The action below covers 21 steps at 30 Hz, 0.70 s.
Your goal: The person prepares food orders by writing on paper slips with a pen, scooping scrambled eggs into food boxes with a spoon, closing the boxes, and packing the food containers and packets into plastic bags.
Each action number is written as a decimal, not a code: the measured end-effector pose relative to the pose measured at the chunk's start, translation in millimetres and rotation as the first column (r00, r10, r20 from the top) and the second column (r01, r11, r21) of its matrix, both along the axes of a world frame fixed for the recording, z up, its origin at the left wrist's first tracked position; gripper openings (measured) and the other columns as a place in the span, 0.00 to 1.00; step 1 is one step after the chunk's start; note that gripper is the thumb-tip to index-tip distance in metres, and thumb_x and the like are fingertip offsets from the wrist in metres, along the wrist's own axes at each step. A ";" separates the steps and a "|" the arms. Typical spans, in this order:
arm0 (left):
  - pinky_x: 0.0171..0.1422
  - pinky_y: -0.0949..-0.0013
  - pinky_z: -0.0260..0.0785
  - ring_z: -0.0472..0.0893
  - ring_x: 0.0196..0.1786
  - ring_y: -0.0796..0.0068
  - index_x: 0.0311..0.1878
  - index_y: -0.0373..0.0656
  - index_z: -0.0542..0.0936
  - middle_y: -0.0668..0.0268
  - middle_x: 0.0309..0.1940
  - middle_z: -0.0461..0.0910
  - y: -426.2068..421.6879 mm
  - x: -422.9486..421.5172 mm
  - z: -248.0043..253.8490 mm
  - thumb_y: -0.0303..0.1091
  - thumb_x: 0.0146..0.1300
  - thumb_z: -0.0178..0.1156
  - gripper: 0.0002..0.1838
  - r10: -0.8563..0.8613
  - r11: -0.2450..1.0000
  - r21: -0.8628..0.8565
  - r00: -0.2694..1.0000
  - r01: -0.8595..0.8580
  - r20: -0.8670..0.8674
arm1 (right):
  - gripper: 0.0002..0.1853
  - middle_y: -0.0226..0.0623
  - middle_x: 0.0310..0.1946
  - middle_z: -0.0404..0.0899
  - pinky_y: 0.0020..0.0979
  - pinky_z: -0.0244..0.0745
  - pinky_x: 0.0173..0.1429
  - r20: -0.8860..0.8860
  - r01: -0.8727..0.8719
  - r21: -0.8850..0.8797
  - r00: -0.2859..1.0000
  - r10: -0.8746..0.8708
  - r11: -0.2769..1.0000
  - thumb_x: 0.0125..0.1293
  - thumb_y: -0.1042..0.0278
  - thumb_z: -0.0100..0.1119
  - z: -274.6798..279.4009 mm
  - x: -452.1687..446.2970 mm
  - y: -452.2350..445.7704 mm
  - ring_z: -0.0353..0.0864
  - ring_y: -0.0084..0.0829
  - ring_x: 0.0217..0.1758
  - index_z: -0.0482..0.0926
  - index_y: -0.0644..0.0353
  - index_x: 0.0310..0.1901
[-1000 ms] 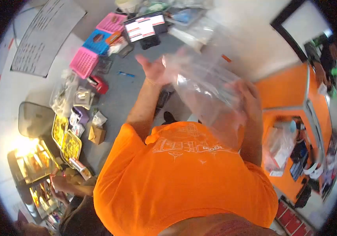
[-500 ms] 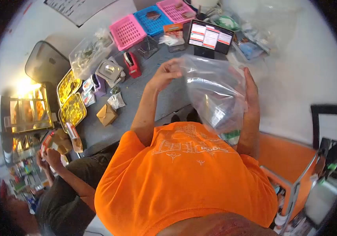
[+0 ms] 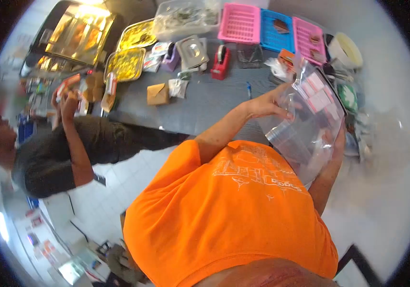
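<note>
A clear plastic bag (image 3: 293,136) spreads between my two hands above the front of the grey table. Its mouth edge is pinched in the fingers of my left hand (image 3: 273,104). My right hand (image 3: 335,142) is at the bag's right side, partly seen through the plastic; whether it is inside or behind the film, I cannot tell, and its fingers are blurred. Behind the bag, a tablet screen (image 3: 319,94) shows through the film. A blue pen (image 3: 249,90) lies on the table near my left wrist.
On the grey table (image 3: 205,103) are a red tape dispenser (image 3: 220,63), a brown paper box (image 3: 158,94), metal trays of yellow food (image 3: 124,65), pink baskets (image 3: 240,24) and a blue basket (image 3: 276,29). To the left, a co-worker (image 3: 56,153) handles a small box beside a lit display case (image 3: 81,33).
My view has swung left, showing more of the co-worker. The bag has turned and now overlaps the tablet screen; my right hand has shifted from its outer side to behind or within the film.
</note>
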<state>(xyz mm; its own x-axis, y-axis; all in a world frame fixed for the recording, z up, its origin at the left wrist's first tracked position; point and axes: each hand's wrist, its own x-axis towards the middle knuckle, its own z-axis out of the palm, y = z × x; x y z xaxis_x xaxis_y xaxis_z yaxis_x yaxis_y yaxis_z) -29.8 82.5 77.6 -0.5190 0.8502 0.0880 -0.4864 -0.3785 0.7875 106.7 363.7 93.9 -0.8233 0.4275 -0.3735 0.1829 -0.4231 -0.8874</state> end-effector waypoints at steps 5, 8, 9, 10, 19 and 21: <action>0.48 0.75 0.75 0.82 0.42 0.78 0.62 0.36 0.76 0.62 0.40 0.85 -53.8 -8.8 -65.5 0.32 0.64 0.65 0.23 0.132 0.854 -0.512 0.991 -0.094 0.039 | 0.18 0.31 0.37 0.85 0.20 0.56 0.16 0.113 -0.249 0.443 0.969 0.221 0.862 0.78 0.57 0.43 5.9 -47.4 -26.8 0.58 0.10 0.12 0.76 0.53 0.60; 0.47 0.75 0.75 0.82 0.40 0.79 0.49 0.37 0.84 0.64 0.40 0.85 -91.0 6.1 -40.9 0.32 0.63 0.67 0.13 0.184 0.563 -0.800 0.975 -0.207 -0.123 | 0.17 0.33 0.38 0.84 0.19 0.59 0.18 0.179 -0.451 0.615 0.879 0.442 0.647 0.77 0.58 0.47 -26.6 -83.8 -43.0 0.64 0.13 0.16 0.78 0.54 0.58; 0.46 0.75 0.75 0.82 0.39 0.80 0.48 0.37 0.84 0.64 0.39 0.85 -102.4 14.1 -43.6 0.32 0.63 0.67 0.13 0.297 0.635 -0.722 0.950 -0.274 -0.099 | 0.18 0.37 0.39 0.84 0.23 0.66 0.22 0.156 -0.365 0.714 0.915 0.373 0.597 0.73 0.57 0.54 -26.1 -91.7 -66.1 0.72 0.20 0.19 0.78 0.56 0.58; 0.44 0.75 0.74 0.82 0.38 0.80 0.46 0.37 0.84 0.65 0.38 0.84 -113.5 24.5 -52.6 0.32 0.63 0.67 0.12 0.399 0.692 -0.635 0.915 -0.344 -0.061 | 0.18 0.38 0.38 0.84 0.26 0.68 0.24 0.055 -0.152 0.951 0.940 0.336 0.270 0.70 0.57 0.57 -19.6 -97.4 -85.5 0.74 0.22 0.21 0.79 0.56 0.57; 0.40 0.61 0.72 0.79 0.35 0.71 0.32 0.35 0.79 0.59 0.25 0.79 -133.2 77.7 -57.7 0.31 0.53 0.70 0.11 0.466 0.370 -0.357 0.504 -0.858 -0.728 | 0.14 0.42 0.27 0.82 0.39 0.74 0.35 0.125 -0.736 0.574 0.512 0.850 0.359 0.61 0.60 0.67 -67.3 -87.3 -241.8 0.81 0.46 0.31 0.79 0.63 0.29; 0.35 0.65 0.68 0.75 0.31 0.77 0.26 0.38 0.77 0.63 0.23 0.76 -175.6 70.8 -68.0 0.29 0.54 0.69 0.09 0.425 0.491 -0.366 0.584 -0.790 -0.691 | 0.14 0.45 0.25 0.79 0.39 0.71 0.32 0.132 -0.512 0.835 0.541 0.831 0.201 0.62 0.61 0.64 -46.6 -88.8 -240.7 0.78 0.48 0.28 0.77 0.64 0.28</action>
<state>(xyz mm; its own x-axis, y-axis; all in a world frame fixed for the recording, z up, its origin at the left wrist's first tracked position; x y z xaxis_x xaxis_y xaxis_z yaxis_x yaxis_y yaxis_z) 41.0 -93.1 9.5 -0.9591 0.2638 0.1023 0.1597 0.2062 0.9654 17.9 123.0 47.3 -0.9133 -0.4043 0.0487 -0.2763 0.5276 -0.8033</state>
